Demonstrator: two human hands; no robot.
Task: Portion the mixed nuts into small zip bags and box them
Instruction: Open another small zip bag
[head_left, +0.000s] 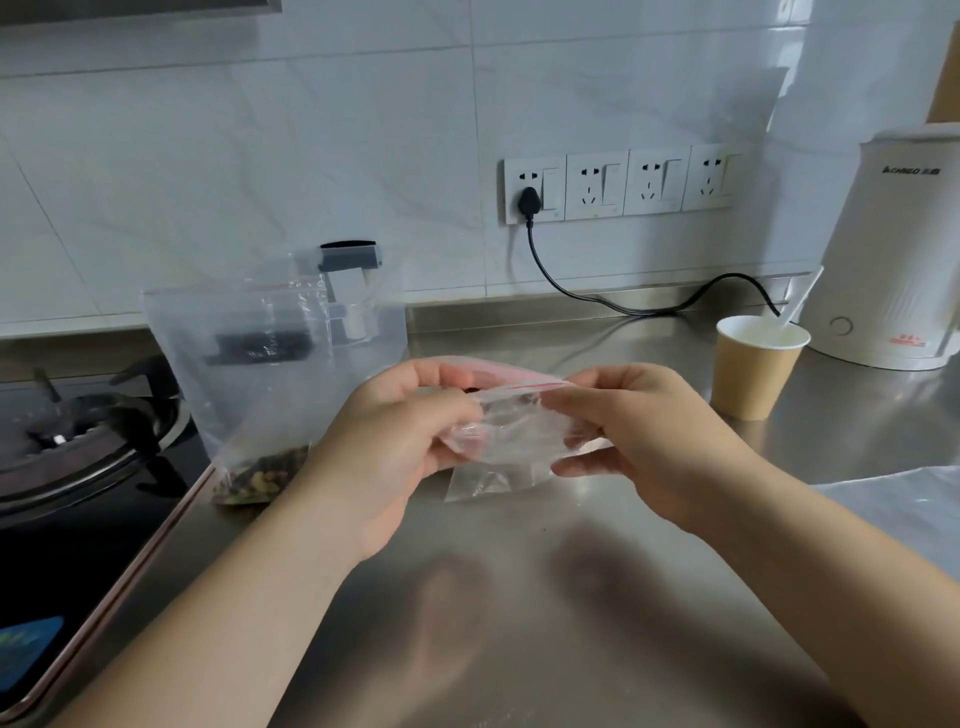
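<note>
Steel counter (519, 597) under a white tiled wall, and right above it the small zip bag (511, 441) is up in the air, crumpled, red strip on top. Left hand (395, 441) pinches its left edge, fingers curled; right hand (639, 431) grips the right side, thumb under. Just left, the big bag of mixed nuts (270, 374) stands upright beside the gas hob (78, 441). Paper cup (753, 364) and white kettle (893, 249) off right, near the sockets (618, 184).

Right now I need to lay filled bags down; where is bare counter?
Bare steel counter lies under the forearms, and behind the hands up to the black cord. Crowded: big nut bag left, paper cup and kettle right.
</note>
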